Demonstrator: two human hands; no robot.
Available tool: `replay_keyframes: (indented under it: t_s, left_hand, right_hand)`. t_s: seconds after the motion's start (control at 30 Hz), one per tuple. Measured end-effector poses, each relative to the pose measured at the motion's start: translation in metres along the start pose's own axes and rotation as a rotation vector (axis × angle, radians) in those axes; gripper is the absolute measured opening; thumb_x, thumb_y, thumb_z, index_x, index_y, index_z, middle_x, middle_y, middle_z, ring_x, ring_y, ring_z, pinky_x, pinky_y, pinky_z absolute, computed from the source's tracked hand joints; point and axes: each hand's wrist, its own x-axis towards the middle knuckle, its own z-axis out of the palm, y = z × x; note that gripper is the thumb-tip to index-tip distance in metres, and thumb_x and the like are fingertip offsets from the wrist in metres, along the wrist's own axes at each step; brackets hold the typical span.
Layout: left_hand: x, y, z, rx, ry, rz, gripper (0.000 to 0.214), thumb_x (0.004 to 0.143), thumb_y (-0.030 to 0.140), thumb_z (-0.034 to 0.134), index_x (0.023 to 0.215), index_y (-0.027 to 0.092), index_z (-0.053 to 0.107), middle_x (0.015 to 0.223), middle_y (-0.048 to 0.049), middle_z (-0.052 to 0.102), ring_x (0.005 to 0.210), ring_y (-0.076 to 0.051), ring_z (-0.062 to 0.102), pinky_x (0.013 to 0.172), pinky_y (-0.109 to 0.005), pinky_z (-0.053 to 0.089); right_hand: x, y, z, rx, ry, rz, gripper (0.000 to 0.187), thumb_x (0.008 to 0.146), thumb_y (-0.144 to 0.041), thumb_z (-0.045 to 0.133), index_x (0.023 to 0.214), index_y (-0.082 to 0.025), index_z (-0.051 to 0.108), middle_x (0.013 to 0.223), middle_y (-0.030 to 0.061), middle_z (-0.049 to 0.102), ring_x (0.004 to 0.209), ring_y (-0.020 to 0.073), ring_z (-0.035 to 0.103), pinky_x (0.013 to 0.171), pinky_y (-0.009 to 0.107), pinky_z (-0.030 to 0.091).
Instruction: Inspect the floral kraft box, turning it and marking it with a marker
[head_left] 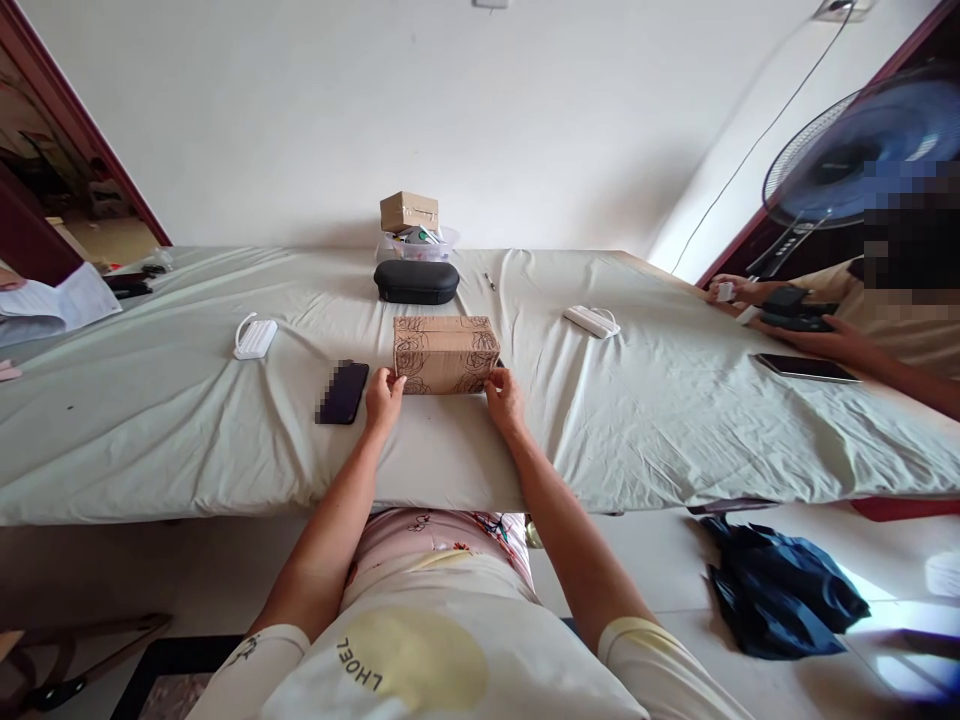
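A brown cardboard box with dark scribbled drawings on its sides rests on the cloth-covered table in front of me. At its lower left corner, my left hand grips the edge, thumb on the near side. My right hand grips the opposite lower corner in the same way. The fingertips behind the box are partly hidden. Just left of my left hand lies a dark smartphone. Something small and dark shows behind my right hand, too hidden to name.
Behind the box are a black zip case and a plastic tub topped by a small carton. White corded blocks lie either side. At right, a person handles a black device beside another phone and a fan.
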Motion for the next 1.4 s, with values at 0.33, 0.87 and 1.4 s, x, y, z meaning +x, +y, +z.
replay_keyframes:
  t_s: [0.33,0.87,1.4]
  left_hand:
    - [-0.006,-0.007,0.005,0.239,-0.186,-0.051,0.018,0.086,0.015,0.072,0.096,0.02,0.058,0.107,-0.0114,0.07,0.106,-0.026,0.068,0.09,-0.035,0.05]
    - [-0.005,0.009,-0.001,-0.125,0.208,0.197,0.018,0.099,0.038,0.058,0.103,0.021,0.06,0.095,-0.0079,0.067,0.088,-0.019,0.065,0.074,-0.029,0.053]
    - [-0.006,0.021,-0.007,0.139,0.041,0.193,0.04,0.102,0.037,0.051,0.137,0.024,0.065,0.144,-0.0161,0.052,0.136,-0.028,0.052,0.117,-0.043,0.043]
  right_hand:
    - [-0.003,0.012,0.002,-0.137,-0.078,0.001,0.016,0.079,-0.029,0.056,0.093,-0.025,0.049,0.091,0.0073,0.067,0.088,0.0259,0.065,0.086,0.048,0.055]
    - [-0.005,-0.027,-0.011,0.141,0.192,-0.161,0.034,0.089,-0.039,0.063,0.119,-0.024,0.06,0.089,0.0004,0.064,0.068,0.0136,0.057,0.064,0.029,0.052]
    - [-0.022,-0.053,-0.012,-0.024,0.025,-0.355,0.04,0.1,-0.057,0.048,0.1,-0.023,0.068,0.083,0.0057,0.065,0.07,0.0184,0.059,0.069,0.036,0.055]
